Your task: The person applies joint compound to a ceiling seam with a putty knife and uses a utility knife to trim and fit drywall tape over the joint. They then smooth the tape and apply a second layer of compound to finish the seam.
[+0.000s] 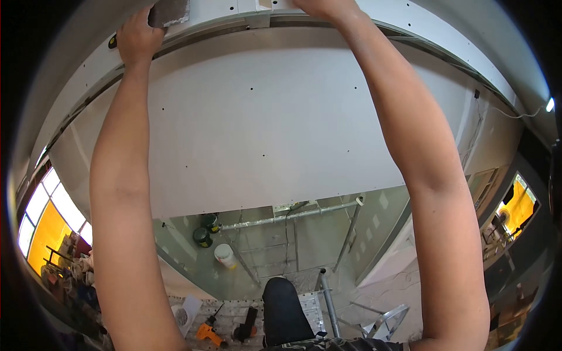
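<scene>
My left hand (139, 40) is raised at the top left, with its fingers closed around a putty knife. The wide, dull blade of the putty knife (170, 13) has white compound along its edge, and a black and yellow end shows on the other side of the hand. At the top edge is my right hand (329, 7), reaching to the white board strip (228, 9). Its fingers are cut off by the frame, so whether it holds anything is hidden. Below both hands spans a large white plasterboard panel (263, 123) dotted with dark screw heads.
An orange drill (209, 334) and a dark tool (246, 326) lie on the metal platform (225, 310) by my leg. Scaffold tubes (329, 304) rise nearby. Far below are a white bucket (225, 255), dark green buckets (202, 237) and a stepladder (387, 323).
</scene>
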Motion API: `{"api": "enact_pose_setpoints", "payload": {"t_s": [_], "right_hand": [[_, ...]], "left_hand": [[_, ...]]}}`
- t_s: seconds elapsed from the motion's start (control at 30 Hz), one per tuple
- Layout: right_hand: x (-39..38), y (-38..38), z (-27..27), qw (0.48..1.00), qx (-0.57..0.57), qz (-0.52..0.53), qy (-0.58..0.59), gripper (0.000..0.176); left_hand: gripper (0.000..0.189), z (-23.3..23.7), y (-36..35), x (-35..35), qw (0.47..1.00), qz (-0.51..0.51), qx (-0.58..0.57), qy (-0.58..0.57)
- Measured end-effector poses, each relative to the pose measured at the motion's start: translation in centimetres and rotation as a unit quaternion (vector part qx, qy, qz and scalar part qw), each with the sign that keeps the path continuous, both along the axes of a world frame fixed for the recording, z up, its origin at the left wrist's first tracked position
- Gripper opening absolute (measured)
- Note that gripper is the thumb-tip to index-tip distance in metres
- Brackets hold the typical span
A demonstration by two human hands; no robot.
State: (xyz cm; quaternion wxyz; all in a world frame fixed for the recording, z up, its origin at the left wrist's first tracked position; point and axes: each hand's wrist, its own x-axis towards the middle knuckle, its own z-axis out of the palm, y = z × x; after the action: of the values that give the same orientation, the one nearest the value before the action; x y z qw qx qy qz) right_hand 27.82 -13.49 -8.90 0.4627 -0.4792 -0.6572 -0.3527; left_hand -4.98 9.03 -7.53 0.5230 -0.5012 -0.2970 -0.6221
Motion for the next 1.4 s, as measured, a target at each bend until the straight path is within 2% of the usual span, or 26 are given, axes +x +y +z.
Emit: {"api": "enact_pose_setpoints", "payload": {"t_s": [0.27, 0.33, 0.37, 0.43, 0.53, 0.63, 0.73, 0.87, 0.93, 1.07, 1.17, 1.23, 1.4], "right_hand": [[0.4, -0.1, -1.3, 0.999, -0.028, -0.037, -0.025, 0.033], [0.0, -0.7, -2.0, 0.998, -0.027, -0.039, -0.034, 0.032], [0.1, -1.2, -2.9, 0.997, -0.062, -0.05, -0.022, 0.032], [0.2, -1.6, -3.7, 0.992, -0.098, -0.078, -0.029, 0.032], [0.1, -2.6, -2.8, 0.999, -0.029, -0.032, -0.03, 0.032], [0.2, -2.6, -1.6, 0.999, -0.012, -0.029, -0.018, 0.033], [0.0, -1.9, -1.5, 0.998, -0.024, -0.052, 0.009, 0.034], [0.1, -1.1, -2.3, 0.999, -0.016, -0.043, 0.002, 0.034], [-0.2, -1.0, -3.3, 1.0, -0.016, -0.004, 0.013, 0.035], [0.1, -0.7, -3.8, 1.0, -0.017, -0.003, 0.024, 0.035], [0.7, -2.0, -3.6, 0.999, -0.027, -0.023, -0.025, 0.034], [0.6, -3.8, -3.2, 0.993, -0.097, -0.06, -0.035, 0.034], [1.0, -2.0, -2.2, 1.0, -0.017, 0.009, 0.002, 0.035]], "left_hand": [[0.045, 1.3, 2.1, -1.2, 0.999, 0.03, -0.025, -0.001], [0.044, 1.2, 1.5, -0.8, 0.999, -0.008, 0.039, 0.013], [0.044, 1.2, 1.1, -0.7, 0.999, -0.009, 0.04, 0.013], [0.042, 1.0, 0.2, -0.4, 1.0, 0.023, -0.017, -0.007], [0.04, 0.2, -0.8, 0.2, 1.0, 0.014, 0.006, 0.014], [0.043, 0.2, -1.1, 0.2, 1.0, 0.023, -0.009, 0.009], [0.041, 0.0, -1.0, 0.4, 0.999, -0.007, 0.027, 0.023], [0.044, 0.3, -0.6, 0.2, 1.0, 0.01, 0.013, 0.015], [0.044, 0.5, -0.2, 0.0, 1.0, 0.026, -0.006, -0.005], [0.044, 0.5, -0.4, 0.0, 1.0, 0.016, -0.002, 0.017], [0.044, 0.4, -0.6, -0.2, 1.0, 0.019, 0.003, 0.024], [0.044, -0.1, -1.6, 0.4, 1.0, 0.007, 0.007, 0.012], [0.042, -0.1, -1.0, 0.4, 0.999, -0.018, 0.025, 0.021]]}}
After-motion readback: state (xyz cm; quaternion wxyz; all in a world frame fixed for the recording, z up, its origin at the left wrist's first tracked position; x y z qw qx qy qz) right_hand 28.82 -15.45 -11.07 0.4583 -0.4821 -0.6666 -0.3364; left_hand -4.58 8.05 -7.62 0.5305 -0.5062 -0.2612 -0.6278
